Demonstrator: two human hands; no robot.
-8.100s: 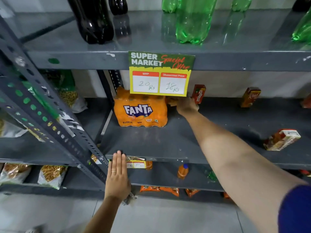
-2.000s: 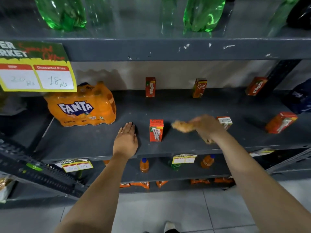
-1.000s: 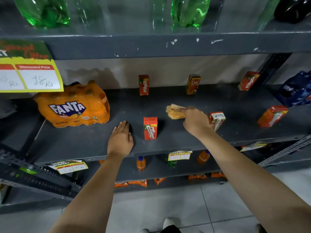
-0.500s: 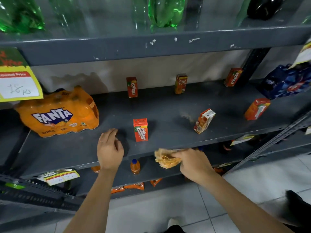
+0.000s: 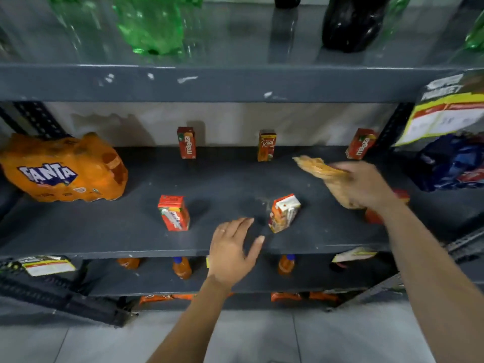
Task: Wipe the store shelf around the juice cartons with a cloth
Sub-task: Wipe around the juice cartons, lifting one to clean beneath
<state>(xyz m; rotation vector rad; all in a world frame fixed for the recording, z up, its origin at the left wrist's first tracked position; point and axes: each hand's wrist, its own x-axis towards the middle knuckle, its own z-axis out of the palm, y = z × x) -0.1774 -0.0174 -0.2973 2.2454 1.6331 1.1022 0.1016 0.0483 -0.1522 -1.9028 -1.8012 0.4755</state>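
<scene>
The dark grey shelf [image 5: 230,184] carries several small juice cartons: a red one [image 5: 174,212] at front left, a tilted orange-and-white one [image 5: 284,212] at front middle, and three along the back wall [image 5: 186,142] [image 5: 266,145] [image 5: 361,143]. My right hand [image 5: 366,187] grips a tan cloth [image 5: 318,166] over the shelf's right part, blurred with motion. It partly hides another red carton [image 5: 402,195]. My left hand [image 5: 233,251] lies at the shelf's front edge, fingers spread, just left of the tilted carton.
An orange Fanta multipack [image 5: 62,167] fills the shelf's left end and a blue pack [image 5: 453,163] sits at the right. Green and dark bottles [image 5: 149,24] stand on the upper shelf. A price sign [image 5: 445,111] hangs at right. Small orange bottles [image 5: 181,267] line the lower shelf.
My right hand has carried the cloth from below the shelf's front edge up onto the right back part of the shelf. My left hand has shifted right along the front edge.
</scene>
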